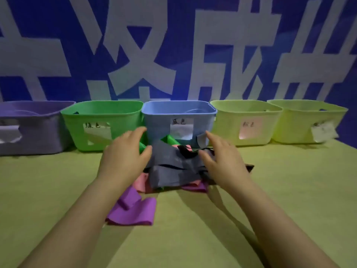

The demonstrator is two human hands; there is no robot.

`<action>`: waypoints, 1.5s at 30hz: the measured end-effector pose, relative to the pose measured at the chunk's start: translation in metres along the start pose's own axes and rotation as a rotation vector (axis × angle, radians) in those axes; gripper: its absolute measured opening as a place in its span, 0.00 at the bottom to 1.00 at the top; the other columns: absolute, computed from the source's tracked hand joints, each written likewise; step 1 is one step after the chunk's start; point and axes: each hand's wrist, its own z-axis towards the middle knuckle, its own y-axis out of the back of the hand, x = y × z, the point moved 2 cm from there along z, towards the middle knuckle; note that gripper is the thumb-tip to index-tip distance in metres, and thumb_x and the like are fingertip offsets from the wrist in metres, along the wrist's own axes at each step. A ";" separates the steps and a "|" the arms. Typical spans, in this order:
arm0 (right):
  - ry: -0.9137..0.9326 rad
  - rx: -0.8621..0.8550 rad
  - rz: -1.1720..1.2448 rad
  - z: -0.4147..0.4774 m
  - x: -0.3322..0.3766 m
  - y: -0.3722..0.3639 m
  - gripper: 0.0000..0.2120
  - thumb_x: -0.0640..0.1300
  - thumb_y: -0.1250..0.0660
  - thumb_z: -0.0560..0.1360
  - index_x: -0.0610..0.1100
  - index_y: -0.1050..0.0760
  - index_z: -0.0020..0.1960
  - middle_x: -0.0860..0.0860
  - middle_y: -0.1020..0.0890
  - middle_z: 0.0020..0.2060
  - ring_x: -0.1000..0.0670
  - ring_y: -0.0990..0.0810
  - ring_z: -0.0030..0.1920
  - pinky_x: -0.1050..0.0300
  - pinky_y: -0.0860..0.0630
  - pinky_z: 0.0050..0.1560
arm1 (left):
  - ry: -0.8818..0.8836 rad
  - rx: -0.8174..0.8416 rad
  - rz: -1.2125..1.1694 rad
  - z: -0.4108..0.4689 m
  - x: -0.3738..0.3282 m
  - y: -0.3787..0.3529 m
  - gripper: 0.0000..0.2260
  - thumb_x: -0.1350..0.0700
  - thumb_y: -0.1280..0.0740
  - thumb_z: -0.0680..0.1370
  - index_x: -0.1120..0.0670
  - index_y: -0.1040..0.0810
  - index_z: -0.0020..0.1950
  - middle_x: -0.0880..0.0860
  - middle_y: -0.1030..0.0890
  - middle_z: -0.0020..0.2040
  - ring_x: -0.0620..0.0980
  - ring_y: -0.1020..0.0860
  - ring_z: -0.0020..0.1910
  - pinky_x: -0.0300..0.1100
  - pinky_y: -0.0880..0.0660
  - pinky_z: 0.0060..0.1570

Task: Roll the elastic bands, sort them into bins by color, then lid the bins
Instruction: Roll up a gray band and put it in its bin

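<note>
A heap of elastic bands lies mid-table. A grey-blue band [172,167] is on top, pink bands [142,181] and black bands [185,150] sit under it, green bands [172,140] lie behind, and a purple band [133,211] lies at the front. My left hand [125,153] hovers at the heap's left side with fingers straight. My right hand [222,157] is at the heap's right side, fingers relaxed, holding nothing. Five open bins stand in a row behind: purple [38,136], green [104,113], blue [158,120], and two yellow-green bins [228,124] [297,120].
The bins carry paper labels on their fronts. A blue wall with large white characters [146,55] rises right behind them. The table has an olive-green cloth [193,229]. No lids are in view.
</note>
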 end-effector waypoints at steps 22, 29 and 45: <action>-0.085 0.061 -0.260 0.034 0.027 -0.045 0.16 0.58 0.43 0.76 0.49 0.28 0.56 0.50 0.23 0.53 0.45 0.27 0.57 0.49 0.35 0.55 | -0.049 -0.035 0.042 -0.006 0.014 -0.017 0.23 0.50 0.38 0.76 0.51 0.34 0.70 0.54 0.31 0.68 0.57 0.29 0.63 0.52 0.30 0.57; -0.084 -0.087 -0.108 0.045 0.023 -0.041 0.09 0.48 0.42 0.77 0.46 0.25 0.49 0.49 0.19 0.44 0.44 0.23 0.48 0.53 0.35 0.45 | -0.108 -0.004 -0.017 -0.003 0.006 -0.028 0.20 0.51 0.36 0.73 0.52 0.27 0.64 0.53 0.23 0.57 0.58 0.23 0.53 0.50 0.28 0.48; -0.184 -0.046 1.085 0.036 0.043 0.002 0.08 0.39 0.34 0.75 0.45 0.25 0.53 0.50 0.18 0.41 0.49 0.18 0.44 0.52 0.20 0.44 | -0.142 0.087 -0.703 0.023 -0.038 -0.032 0.19 0.53 0.35 0.76 0.41 0.34 0.65 0.44 0.27 0.61 0.38 0.27 0.56 0.34 0.32 0.52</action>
